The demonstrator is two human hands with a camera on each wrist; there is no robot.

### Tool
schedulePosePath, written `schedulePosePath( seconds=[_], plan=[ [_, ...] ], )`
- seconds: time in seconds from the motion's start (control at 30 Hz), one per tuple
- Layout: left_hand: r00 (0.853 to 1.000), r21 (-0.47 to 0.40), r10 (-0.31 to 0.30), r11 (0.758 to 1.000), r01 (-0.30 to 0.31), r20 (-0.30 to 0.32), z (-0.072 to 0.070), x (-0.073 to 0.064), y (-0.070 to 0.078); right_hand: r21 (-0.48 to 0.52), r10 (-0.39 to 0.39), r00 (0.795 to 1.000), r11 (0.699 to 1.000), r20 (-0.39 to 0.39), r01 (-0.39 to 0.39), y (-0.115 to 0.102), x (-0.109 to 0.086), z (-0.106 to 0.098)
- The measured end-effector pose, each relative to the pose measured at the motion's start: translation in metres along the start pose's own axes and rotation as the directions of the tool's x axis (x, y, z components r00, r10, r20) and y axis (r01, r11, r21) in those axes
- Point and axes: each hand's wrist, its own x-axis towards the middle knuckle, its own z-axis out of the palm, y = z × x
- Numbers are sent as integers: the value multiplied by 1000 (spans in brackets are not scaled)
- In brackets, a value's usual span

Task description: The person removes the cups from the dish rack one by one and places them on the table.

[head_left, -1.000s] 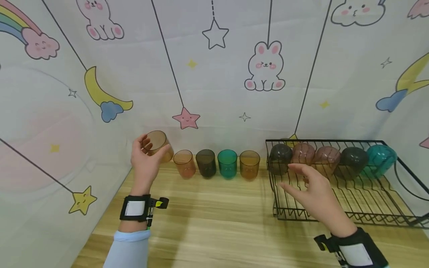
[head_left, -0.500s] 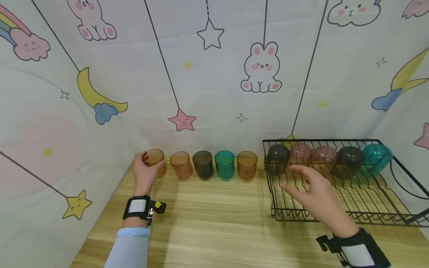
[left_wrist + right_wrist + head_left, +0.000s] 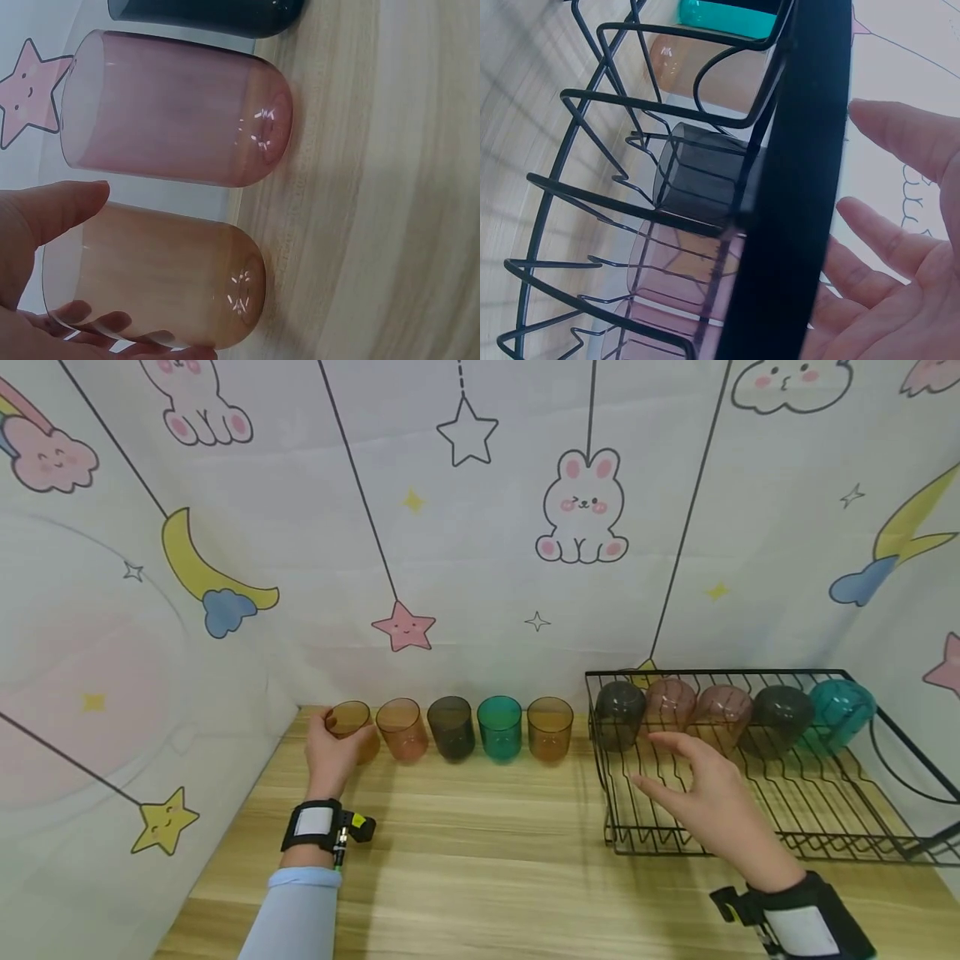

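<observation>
Amber and upright, the tumbler (image 3: 165, 270) sits between thumb and fingers of our left hand (image 3: 331, 762), gripped, long axis vertical. Just right of that grip we see a pink cup (image 3: 402, 732); well right, our empty right hand (image 3: 708, 789) (fingers parted) hangs by a black rack (image 3: 720, 673).

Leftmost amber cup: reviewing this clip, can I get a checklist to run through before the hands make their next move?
1. Left hand round the leftmost amber cup: ok, thumb on one side, fingers on the other.
2. Cup upright, mouth up: ok.
3. Clear of the pink cup beside it: ok, a narrow gap shows in the left wrist view.
4. Base fully settled on the table: cannot tell.
5. Right hand free: ok, holding nothing.
6. Rack free of cups: not ok, five cups sit in it.
</observation>
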Motion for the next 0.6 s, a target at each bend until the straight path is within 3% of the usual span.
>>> schedulePosePath(
  seconds=[0.4,0.5,0.6],
  plan=[
    [1000,14,22,1000,-22,6,-1,1,-4,-35,13,999,999,40,-12,-2,0,-5],
    [1000,9,10,1000,-10,6,-4,-5,0,-31,5,999,1000,43,-4,-2,0,-7],
    [999,29,36,999,-36,-21,-8,-14,11,-41,-9,999,999,37,11,-1,0,-12]
  ],
)
